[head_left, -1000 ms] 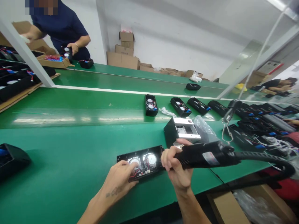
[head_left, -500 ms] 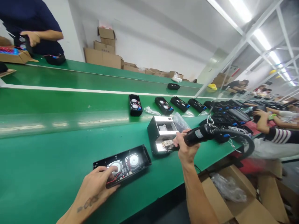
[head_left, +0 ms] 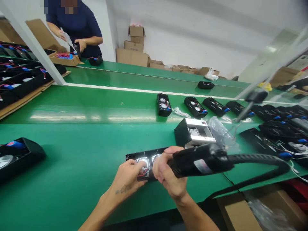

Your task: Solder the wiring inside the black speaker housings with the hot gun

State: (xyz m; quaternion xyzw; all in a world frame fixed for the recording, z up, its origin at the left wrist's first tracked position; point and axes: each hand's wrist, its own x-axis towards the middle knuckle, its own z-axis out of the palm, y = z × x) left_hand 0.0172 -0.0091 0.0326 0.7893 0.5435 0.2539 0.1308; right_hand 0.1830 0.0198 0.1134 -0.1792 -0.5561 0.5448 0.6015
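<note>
A long black speaker housing (head_left: 131,156) with two round white speakers lies on the green bench in front of me. My left hand (head_left: 131,173) grips its near left side, thumb over the left speaker. My right hand (head_left: 169,170) is wrapped round a black power screwdriver (head_left: 199,162), which is held almost level over the housing's right part; its tip is hidden by my fingers. Just behind the tool stands a black and silver screw feeder (head_left: 194,131), its lower front covered by the tool. A clear plastic bag (head_left: 221,130) lies beside the feeder.
Several black housings, one being (head_left: 164,105), line the belt behind. Another housing (head_left: 21,160) sits at the left edge. A person in dark blue (head_left: 84,25) handles parts at the far bench. The screwdriver's thick cable (head_left: 260,158) loops right, above cardboard boxes (head_left: 238,211).
My right hand has brought the screwdriver away from the feeder, leftward over the housing. My left hand still holds the housing. The view has turned left, bringing in the housing at the left edge.
</note>
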